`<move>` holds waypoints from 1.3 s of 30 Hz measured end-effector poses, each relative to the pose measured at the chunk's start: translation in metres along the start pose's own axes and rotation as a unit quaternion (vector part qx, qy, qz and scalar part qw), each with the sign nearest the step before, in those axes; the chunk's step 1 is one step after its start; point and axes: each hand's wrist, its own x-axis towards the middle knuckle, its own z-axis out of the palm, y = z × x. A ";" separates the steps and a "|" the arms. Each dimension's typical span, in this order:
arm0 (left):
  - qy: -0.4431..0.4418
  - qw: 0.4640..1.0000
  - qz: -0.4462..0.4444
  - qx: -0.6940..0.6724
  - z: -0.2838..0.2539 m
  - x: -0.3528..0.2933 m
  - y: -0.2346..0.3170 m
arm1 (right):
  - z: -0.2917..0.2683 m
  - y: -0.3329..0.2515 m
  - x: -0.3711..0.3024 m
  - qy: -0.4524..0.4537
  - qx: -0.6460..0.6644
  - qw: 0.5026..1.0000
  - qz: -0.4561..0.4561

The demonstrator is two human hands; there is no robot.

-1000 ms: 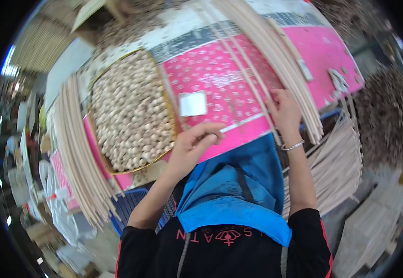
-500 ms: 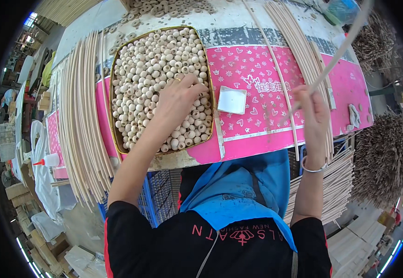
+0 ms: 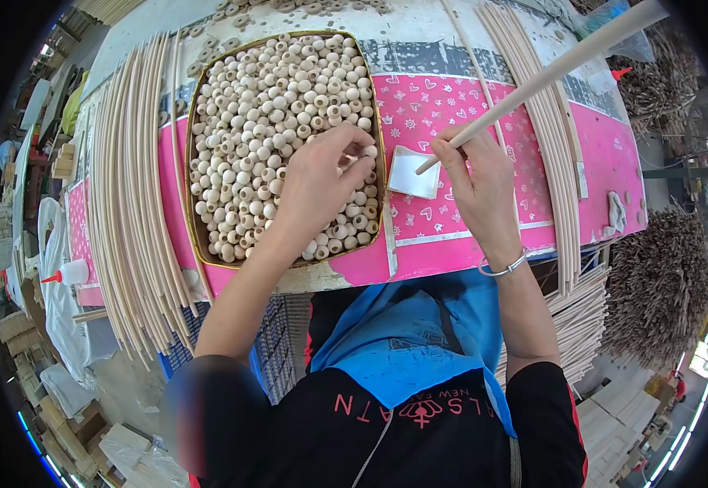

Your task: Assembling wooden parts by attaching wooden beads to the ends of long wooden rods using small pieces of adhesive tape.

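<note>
My left hand (image 3: pixel 321 177) is over a shallow box with a yellow rim (image 3: pixel 383 191), full of pale round wooden beads (image 3: pixel 264 106) with holes. Its thumb and fingers pinch one bead (image 3: pixel 369 151) near the box's right side. In my right hand (image 3: pixel 484 191) is a long wooden dowel (image 3: pixel 549 77), gripped between thumb and fingers and slanting up to the far right. The dowel's lower tip is over a small square dish (image 3: pixel 429 192) with a white inside, just right of the bead box. Whether the tip touches the white surface I cannot tell.
Bundles of dowels lie at the left (image 3: pixel 130 187) and right (image 3: pixel 545 138) of the pink-covered table (image 3: pixel 614 163). A glue bottle with a red tip (image 3: pixel 73 272) is at the left edge. Wooden rings (image 3: pixel 232 16) lie at the back; dark stick bundles (image 3: pixel 655 285) stand right.
My right hand has moved left with the dowel, bringing its lower tip over the dish. My left hand has shifted slightly right and lifted a bead from the pile.
</note>
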 end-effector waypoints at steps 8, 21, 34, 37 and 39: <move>-0.007 0.927 -0.151 -0.342 0.008 -0.023 0.019 | 0.020 0.017 -0.007 -0.004 0.024 0.999 0.026; 0.002 0.924 -0.154 -0.350 0.029 -0.019 0.026 | -0.023 0.033 -0.011 0.135 0.197 0.965 0.112; -0.017 0.934 -0.160 -0.318 0.042 -0.003 0.039 | -0.047 0.007 -0.016 0.194 0.293 0.930 0.110; -0.023 0.933 -0.156 -0.324 0.044 -0.004 0.041 | -0.045 0.006 -0.018 0.186 0.300 0.931 0.096; -0.006 0.926 -0.155 -0.345 0.045 -0.004 0.043 | -0.044 0.007 -0.020 0.186 0.304 0.929 0.098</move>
